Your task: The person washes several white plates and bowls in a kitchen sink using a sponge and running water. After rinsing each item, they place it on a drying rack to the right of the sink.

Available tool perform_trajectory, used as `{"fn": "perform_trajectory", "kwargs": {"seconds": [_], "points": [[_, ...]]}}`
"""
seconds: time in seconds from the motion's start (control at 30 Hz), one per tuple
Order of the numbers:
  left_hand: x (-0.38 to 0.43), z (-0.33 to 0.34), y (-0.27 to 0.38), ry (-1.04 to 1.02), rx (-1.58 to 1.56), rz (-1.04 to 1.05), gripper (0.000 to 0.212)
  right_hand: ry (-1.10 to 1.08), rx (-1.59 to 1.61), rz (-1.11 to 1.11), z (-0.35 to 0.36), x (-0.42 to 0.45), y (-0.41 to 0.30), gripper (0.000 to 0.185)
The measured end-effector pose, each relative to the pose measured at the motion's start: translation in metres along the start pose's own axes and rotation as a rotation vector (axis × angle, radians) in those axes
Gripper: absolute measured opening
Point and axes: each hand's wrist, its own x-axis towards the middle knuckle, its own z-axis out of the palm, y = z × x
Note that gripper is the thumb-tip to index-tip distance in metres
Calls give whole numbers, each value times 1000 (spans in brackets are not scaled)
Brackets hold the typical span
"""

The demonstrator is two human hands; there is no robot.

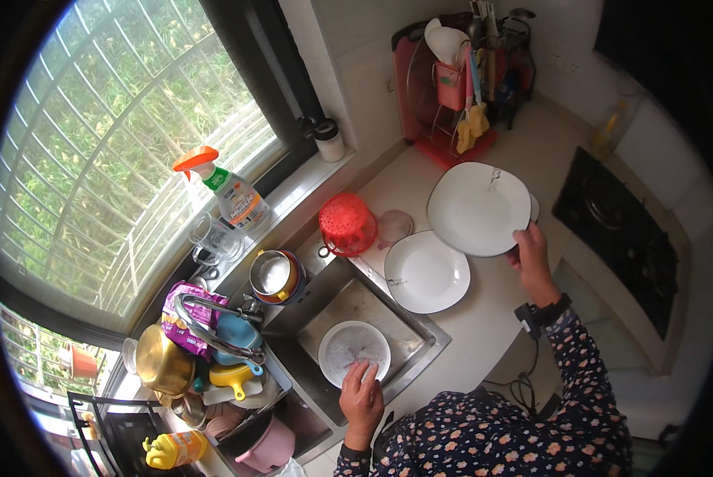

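My right hand (533, 259) grips a squarish white plate (478, 208) by its near right edge, thumb on top. The plate is held above the counter and bears a small dark motif. Another squarish white plate (425, 277) lies on the counter just below and left of it, beside the sink. My left hand (362, 396) is over the near rim of a round white dish (353, 349) in the steel sink (392, 316). Its fingertips overlap the dish's whitish, foamy-looking inside. Whether they grip the rim or only touch it is unclear.
A red plastic basket (347, 223) stands behind the sink, near stacked small pots (276, 277). The faucet (198, 325) arches over crowded cookware at left, including a gold-coloured pot (164, 361). A spray bottle (231, 191) is on the sill. The stove (619, 232) is at right.
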Motion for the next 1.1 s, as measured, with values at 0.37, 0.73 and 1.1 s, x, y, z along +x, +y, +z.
{"fn": "perform_trajectory", "kwargs": {"seconds": [0.37, 0.73, 1.1], "points": [[-10, 11, -5, -40, -93, -75, 41, 245, -36, 53, -36, 56, 26, 13], [-12, 13, -7, -62, -100, -104, 39, 250, -109, 85, -41, 66, 37, 15], [-16, 16, -7, -54, -117, -119, 37, 225, -280, 90, -41, 70, 34, 17]]}}
